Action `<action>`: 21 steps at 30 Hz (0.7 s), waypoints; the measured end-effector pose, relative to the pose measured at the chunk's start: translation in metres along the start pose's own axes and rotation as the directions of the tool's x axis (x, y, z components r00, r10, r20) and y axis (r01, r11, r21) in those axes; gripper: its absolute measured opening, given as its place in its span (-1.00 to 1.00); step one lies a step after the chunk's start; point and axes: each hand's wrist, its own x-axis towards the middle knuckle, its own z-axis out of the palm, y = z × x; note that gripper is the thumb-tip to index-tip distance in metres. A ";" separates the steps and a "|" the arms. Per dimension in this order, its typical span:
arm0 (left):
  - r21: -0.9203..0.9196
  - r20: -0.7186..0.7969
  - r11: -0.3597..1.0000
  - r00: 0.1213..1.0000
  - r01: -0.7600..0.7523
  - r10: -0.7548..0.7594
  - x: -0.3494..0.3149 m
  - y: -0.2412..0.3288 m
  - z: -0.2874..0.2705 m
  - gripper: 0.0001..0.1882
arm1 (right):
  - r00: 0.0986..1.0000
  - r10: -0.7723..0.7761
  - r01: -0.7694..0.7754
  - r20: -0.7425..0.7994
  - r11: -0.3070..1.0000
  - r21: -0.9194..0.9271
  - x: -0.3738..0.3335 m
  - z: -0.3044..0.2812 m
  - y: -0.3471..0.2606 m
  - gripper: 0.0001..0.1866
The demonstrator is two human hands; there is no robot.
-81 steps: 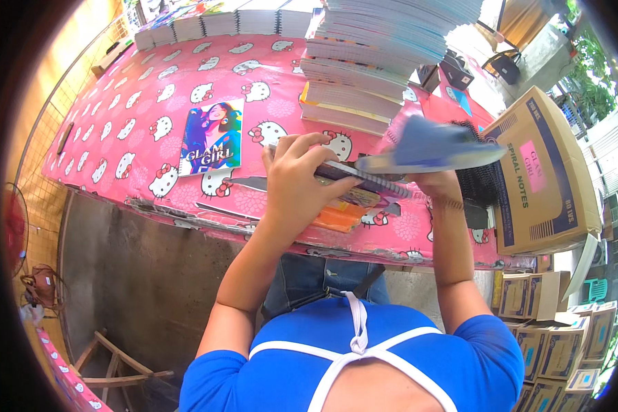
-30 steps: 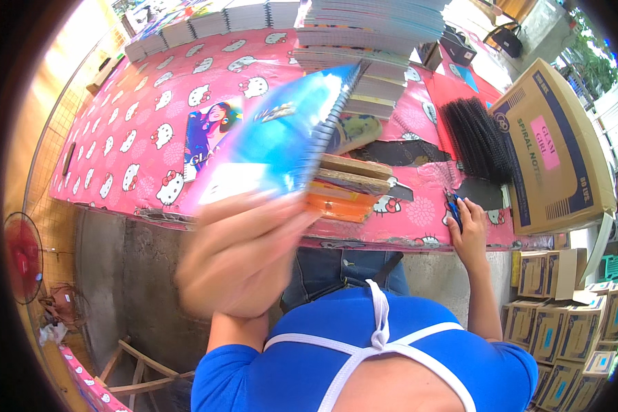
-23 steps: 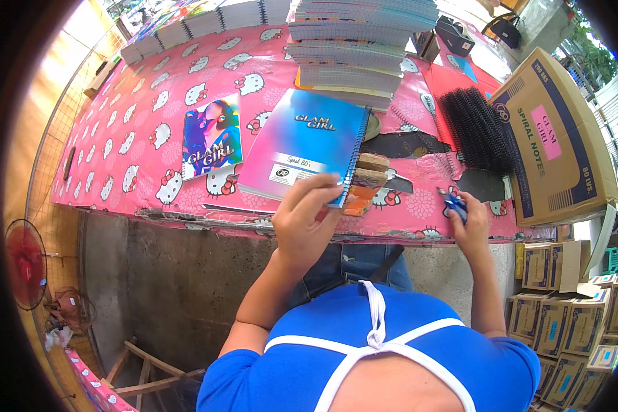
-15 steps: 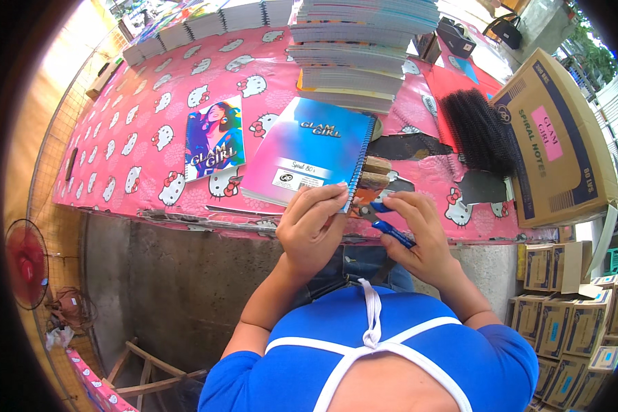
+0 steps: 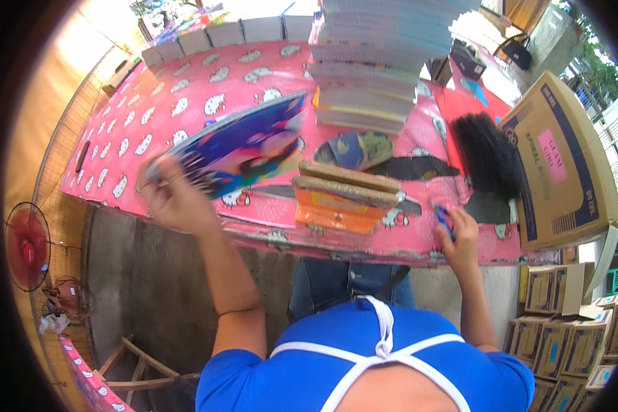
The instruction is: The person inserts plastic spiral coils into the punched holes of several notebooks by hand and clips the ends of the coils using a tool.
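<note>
My left hand (image 5: pixel 175 199), smeared by motion, grips the left end of a notebook (image 5: pixel 250 147) with a colourful illustrated cover. The notebook is tilted above the left-middle of the table. Whether another notebook lies beneath it, I cannot tell. My right hand (image 5: pixel 462 237) is closed around blue-handled pliers (image 5: pixel 443 220) by the table's front edge, right of centre; their jaws are blurred. Between my hands stands an orange block with wooden boards on top (image 5: pixel 343 206). Behind that lies a flat, rounded, patterned object (image 5: pixel 353 150).
A tall stack of notebooks (image 5: pixel 371 89) rises at the back centre. Black spiral coils (image 5: pixel 486 154) lie at the right, against a big cardboard box (image 5: pixel 563 165). More notebooks (image 5: pixel 233 33) line the far left edge. A fan (image 5: pixel 27 246) stands left of the pink-covered table (image 5: pixel 144 130).
My left hand has swung left, away from the block, with a notebook now raised and its illustrated side showing. The blue-pink side is out of sight. My right hand has moved right with the pliers.
</note>
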 end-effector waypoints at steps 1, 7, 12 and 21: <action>-0.073 -0.010 0.993 0.995 -0.098 0.097 0.019 -0.001 -0.001 -0.93 | 0.999 -0.018 0.021 0.028 0.992 -0.121 -0.006 0.002 0.010 -0.52; 0.299 0.628 0.712 0.693 -0.635 0.354 0.104 -0.051 0.031 -0.68 | 0.868 -0.339 0.405 -0.363 0.906 0.121 0.126 -0.048 -0.052 -0.56; 0.611 0.787 0.434 0.446 -0.663 -0.427 0.039 -0.148 0.028 -0.11 | 0.405 -0.646 0.605 -0.647 0.720 -0.341 0.260 -0.115 -0.150 -0.69; 0.565 0.719 0.804 0.369 0.184 -0.589 0.023 -0.136 0.034 -0.21 | 0.434 -0.804 0.620 -0.406 0.593 -0.513 0.384 -0.148 -0.190 -0.73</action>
